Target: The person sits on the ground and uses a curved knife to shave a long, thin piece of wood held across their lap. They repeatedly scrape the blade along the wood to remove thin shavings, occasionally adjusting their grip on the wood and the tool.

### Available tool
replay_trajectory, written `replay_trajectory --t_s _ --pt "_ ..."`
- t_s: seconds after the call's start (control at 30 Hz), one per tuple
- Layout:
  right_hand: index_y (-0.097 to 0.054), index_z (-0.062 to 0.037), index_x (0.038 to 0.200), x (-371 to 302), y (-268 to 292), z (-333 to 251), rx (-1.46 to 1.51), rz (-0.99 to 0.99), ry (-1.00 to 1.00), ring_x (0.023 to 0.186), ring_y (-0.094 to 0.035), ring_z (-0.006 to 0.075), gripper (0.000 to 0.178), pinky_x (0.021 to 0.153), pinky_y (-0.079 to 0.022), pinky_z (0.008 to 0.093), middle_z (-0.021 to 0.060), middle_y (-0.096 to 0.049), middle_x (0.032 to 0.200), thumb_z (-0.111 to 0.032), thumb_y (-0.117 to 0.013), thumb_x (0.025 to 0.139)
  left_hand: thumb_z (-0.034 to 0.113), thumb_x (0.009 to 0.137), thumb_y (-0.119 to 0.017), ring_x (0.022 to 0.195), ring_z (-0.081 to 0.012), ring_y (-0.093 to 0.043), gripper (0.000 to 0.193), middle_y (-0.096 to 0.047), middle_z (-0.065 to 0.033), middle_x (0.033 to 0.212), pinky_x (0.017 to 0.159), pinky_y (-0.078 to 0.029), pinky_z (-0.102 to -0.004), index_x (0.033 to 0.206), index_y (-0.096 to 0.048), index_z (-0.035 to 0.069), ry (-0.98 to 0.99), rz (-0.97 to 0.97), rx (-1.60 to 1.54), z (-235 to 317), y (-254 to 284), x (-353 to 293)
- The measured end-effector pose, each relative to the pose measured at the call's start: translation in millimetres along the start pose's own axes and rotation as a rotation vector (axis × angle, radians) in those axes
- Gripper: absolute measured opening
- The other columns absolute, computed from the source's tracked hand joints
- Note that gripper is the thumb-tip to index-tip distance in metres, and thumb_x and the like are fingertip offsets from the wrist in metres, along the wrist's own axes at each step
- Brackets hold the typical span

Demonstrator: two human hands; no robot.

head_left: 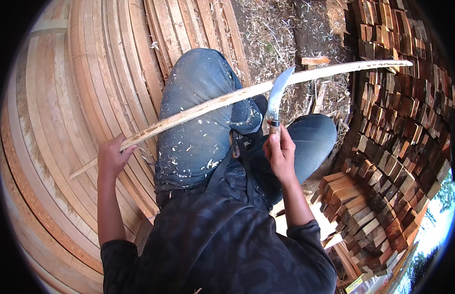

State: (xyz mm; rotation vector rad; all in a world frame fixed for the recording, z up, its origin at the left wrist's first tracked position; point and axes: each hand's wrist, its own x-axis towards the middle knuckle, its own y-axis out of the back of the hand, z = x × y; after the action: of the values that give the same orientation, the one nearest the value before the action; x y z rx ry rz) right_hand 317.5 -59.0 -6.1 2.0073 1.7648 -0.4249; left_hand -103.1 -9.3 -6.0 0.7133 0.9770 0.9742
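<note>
A long, pale wooden strip point(203, 109) with patches of brown along it lies across my thigh, running from the left up to the far right. Near its left end my left hand point(113, 154) is closed around it, and a short tip sticks out beyond the fist. My right hand point(281, 152) grips the handle of a curved-blade knife point(276, 95) in front of my lap. The blade points away from me and overlaps the strip in this view; whether the two touch I cannot tell.
Long planks point(56, 98) lie side by side on my left. On the right rises a tall stack of cut timber point(399, 122), ends outward. Shavings cover the ground point(271, 39) ahead and speckle my jeans point(193, 142). A small wood offcut point(315, 61) lies beyond the strip.
</note>
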Motion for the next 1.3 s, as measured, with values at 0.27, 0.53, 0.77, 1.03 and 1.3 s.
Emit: replay_trajectory --t_s 0.27,0.53,0.77,1.03,1.3 --pt "-0.047 -0.0013 0.126 4 2 -7 -0.083 0.026 -0.014 0.047 -0.035 0.0030 0.037 0.042 -0.028 0.0186 -0.0042 -0.037 0.058 -0.028 -0.044 0.101 0.037 0.083 -0.065 0.054 -0.0372 -0.050 0.042 -0.045 -0.0189 0.058 0.053 -0.039 -0.0395 0.072 -0.049 0.000 -0.006 -0.003 -0.050 -8 -5 0" --pt "-0.048 0.0004 0.125 15 17 -6 -0.019 -0.072 -0.020 0.049 -0.039 0.0030 0.035 0.044 -0.031 0.0180 -0.0035 -0.045 0.062 -0.025 -0.045 0.101 0.039 0.082 -0.067 0.056 -0.0401 -0.050 0.043 -0.048 -0.0212 0.058 0.054 -0.039 -0.0417 0.073 -0.052 -0.001 0.032 -0.122 -0.099 -16 -2 9" --pt "-0.051 0.0012 0.127 18 21 -6 -0.001 -0.088 0.055 0.057 -0.049 0.0076 0.038 0.053 -0.038 0.0202 -0.0007 -0.054 0.068 -0.019 -0.057 0.095 0.034 0.082 -0.069 0.049 -0.0330 -0.044 0.041 -0.043 -0.0180 0.055 0.050 -0.037 -0.0375 0.070 -0.051 -0.001 0.053 -0.123 -0.161 -16 -3 7" --pt "-0.055 0.0012 0.121 28 13 -16 0.059 0.148 0.070 0.054 -0.039 0.0023 0.032 0.048 -0.031 0.0187 -0.0036 -0.045 0.067 -0.020 -0.052 0.098 0.033 0.080 -0.072 0.048 -0.0302 -0.043 0.041 -0.042 -0.0168 0.054 0.049 -0.036 -0.0369 0.070 -0.052 -0.002 0.058 -0.087 -0.123 -13 -5 9" --pt "-0.053 0.0012 0.124 19 8 -11 -0.057 0.057 0.082 0.055 -0.040 0.0028 0.032 0.048 -0.031 0.0175 -0.0029 -0.048 0.070 -0.016 -0.052 0.098 0.032 0.081 -0.072 0.048 -0.0311 -0.042 0.043 -0.043 -0.0180 0.054 0.050 -0.036 -0.0370 0.067 -0.050 -0.002 0.104 -0.147 -0.151 -15 -5 10"
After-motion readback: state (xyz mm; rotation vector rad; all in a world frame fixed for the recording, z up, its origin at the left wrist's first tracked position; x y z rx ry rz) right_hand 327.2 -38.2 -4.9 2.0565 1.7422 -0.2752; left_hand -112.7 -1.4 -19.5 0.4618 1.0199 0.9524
